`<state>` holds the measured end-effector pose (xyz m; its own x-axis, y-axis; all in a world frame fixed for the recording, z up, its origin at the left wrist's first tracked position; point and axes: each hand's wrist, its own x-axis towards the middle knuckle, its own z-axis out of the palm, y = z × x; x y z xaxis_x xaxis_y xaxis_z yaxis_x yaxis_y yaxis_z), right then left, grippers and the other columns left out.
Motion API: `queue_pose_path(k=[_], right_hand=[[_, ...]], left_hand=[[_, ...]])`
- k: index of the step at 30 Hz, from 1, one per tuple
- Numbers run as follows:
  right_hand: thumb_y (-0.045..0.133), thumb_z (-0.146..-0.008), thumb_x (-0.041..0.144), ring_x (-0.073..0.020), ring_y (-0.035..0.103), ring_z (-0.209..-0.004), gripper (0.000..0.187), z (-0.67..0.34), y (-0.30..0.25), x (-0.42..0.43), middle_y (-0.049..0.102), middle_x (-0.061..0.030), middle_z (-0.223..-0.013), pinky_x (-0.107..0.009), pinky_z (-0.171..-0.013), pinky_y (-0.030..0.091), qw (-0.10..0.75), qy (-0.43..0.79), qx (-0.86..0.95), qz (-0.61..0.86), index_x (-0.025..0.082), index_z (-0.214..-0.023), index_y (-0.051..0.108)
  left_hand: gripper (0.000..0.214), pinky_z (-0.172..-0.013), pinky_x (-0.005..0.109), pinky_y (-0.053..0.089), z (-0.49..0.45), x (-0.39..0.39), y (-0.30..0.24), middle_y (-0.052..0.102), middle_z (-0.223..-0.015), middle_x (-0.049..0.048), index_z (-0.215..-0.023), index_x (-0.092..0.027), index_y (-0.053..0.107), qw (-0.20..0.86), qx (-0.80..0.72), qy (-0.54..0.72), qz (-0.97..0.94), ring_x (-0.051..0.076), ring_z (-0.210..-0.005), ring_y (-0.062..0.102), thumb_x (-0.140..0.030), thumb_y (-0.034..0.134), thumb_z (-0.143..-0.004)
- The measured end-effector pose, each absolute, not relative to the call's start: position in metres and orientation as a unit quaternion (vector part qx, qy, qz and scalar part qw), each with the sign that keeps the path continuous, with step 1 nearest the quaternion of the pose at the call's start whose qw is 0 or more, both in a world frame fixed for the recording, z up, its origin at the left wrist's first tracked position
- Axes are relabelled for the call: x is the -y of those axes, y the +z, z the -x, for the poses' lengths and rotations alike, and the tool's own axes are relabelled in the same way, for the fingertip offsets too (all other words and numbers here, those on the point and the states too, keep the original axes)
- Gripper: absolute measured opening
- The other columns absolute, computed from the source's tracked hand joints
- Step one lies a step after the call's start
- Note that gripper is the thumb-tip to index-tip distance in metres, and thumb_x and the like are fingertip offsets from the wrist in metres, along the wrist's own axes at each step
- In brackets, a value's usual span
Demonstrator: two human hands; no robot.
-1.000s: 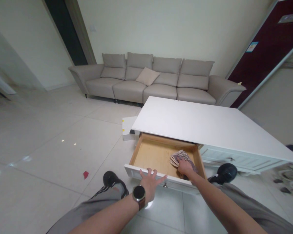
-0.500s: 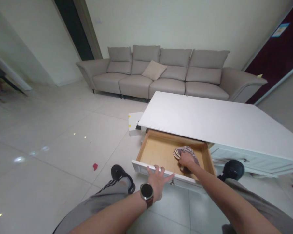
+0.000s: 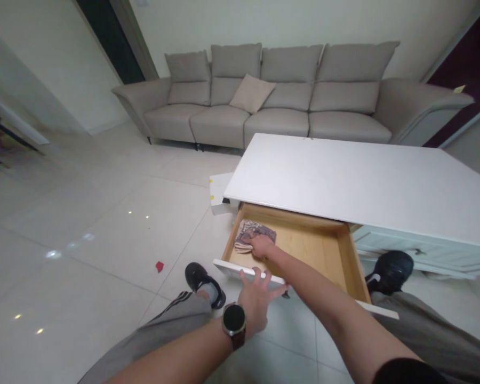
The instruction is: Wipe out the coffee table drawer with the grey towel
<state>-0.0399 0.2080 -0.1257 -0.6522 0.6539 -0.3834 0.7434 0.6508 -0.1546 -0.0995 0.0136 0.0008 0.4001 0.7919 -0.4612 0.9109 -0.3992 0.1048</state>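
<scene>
A wooden drawer with a white front stands pulled out of the white coffee table. Inside it, at the left end, lies a folded patterned cloth in brown-purple and cream. My right hand presses its closed fingers onto the cloth against the drawer bottom; the fingertips are partly hidden. On the top edge of the drawer front rests my left hand, its fingers spread and reaching over the rim. A metal knob shows beside its thumb.
Beyond the table runs a grey sofa with a beige cushion. A white box sits on the floor at the table's left end. My shoes flank the drawer. A red scrap lies on the tiles.
My right hand has moved the cloth from the right part of the drawer to its left end. My left hand stays on the drawer front. The view has tilted down slightly.
</scene>
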Motion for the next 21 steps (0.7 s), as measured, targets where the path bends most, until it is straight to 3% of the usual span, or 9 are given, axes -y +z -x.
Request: queue_pose_path(k=[6, 9, 11, 13, 16, 21], right_hand=[[0.055, -0.087, 0.015, -0.0299, 0.054, -0.134, 0.084, -0.002, -0.130, -0.220, 0.024, 0.0045, -0.170, -0.045, -0.106, 0.046, 0.149, -0.156, -0.895, -0.392, 0.047, -0.159, 0.029], [0.055, -0.087, 0.013, -0.0354, 0.043, -0.142, 0.085, -0.068, -0.129, -0.235, 0.024, 0.0067, -0.170, -0.053, -0.110, 0.040, 0.157, -0.150, -0.853, -0.474, 0.049, -0.159, 0.029], [0.053, -0.090, 0.016, -0.0381, 0.040, -0.143, 0.078, -0.122, -0.127, -0.240, 0.032, 0.0044, -0.167, -0.061, -0.111, 0.036, 0.155, -0.145, -0.817, -0.536, 0.050, -0.157, 0.033], [0.050, -0.092, 0.020, -0.0366, 0.049, -0.136, 0.069, -0.172, -0.123, -0.238, 0.051, -0.0061, -0.156, -0.057, -0.109, 0.039, 0.145, -0.149, -0.777, -0.594, 0.043, -0.157, 0.040], [0.052, -0.090, 0.021, -0.0349, 0.062, -0.122, 0.063, -0.220, -0.116, -0.228, 0.066, -0.0188, -0.136, -0.050, -0.104, 0.045, 0.152, -0.153, -0.759, -0.615, 0.028, -0.152, 0.052], [0.067, -0.079, 0.026, -0.0293, 0.068, -0.111, 0.052, -0.223, -0.114, -0.207, 0.076, -0.0134, -0.118, -0.037, -0.099, 0.050, 0.144, -0.190, -0.776, -0.584, 0.023, -0.131, 0.072]], left_hand=[[0.111, -0.096, 0.081, 0.032, 0.088, -0.020, 0.002, 0.044, -0.148, 0.0136, -0.160, -0.050, 0.015, 0.145, -0.536, -0.197, -0.808, 0.047, -0.131, 0.036, -0.035, 0.079, -0.071], [0.120, -0.092, 0.082, 0.035, 0.081, -0.022, -0.003, 0.046, -0.144, 0.0145, -0.162, -0.045, 0.010, 0.123, -0.539, -0.213, -0.805, 0.046, -0.125, 0.040, -0.037, 0.081, -0.067], [0.126, -0.090, 0.083, 0.037, 0.078, -0.023, -0.009, 0.046, -0.144, 0.0147, -0.163, -0.044, 0.009, 0.111, -0.541, -0.218, -0.804, 0.045, -0.122, 0.041, -0.037, 0.084, -0.062], [0.129, -0.089, 0.084, 0.038, 0.076, -0.023, -0.016, 0.047, -0.143, 0.0144, -0.163, -0.045, 0.011, 0.100, -0.545, -0.215, -0.804, 0.046, -0.120, 0.041, -0.037, 0.086, -0.059], [0.132, -0.088, 0.085, 0.037, 0.074, -0.022, -0.027, 0.049, -0.140, 0.0139, -0.161, -0.047, 0.016, 0.086, -0.557, -0.195, -0.803, 0.047, -0.119, 0.041, -0.034, 0.090, -0.052], [0.137, -0.091, 0.086, 0.034, 0.074, -0.022, -0.037, 0.050, -0.142, 0.0145, -0.160, -0.047, 0.022, 0.090, -0.566, -0.165, -0.803, 0.051, -0.122, 0.041, -0.030, 0.094, -0.046]])
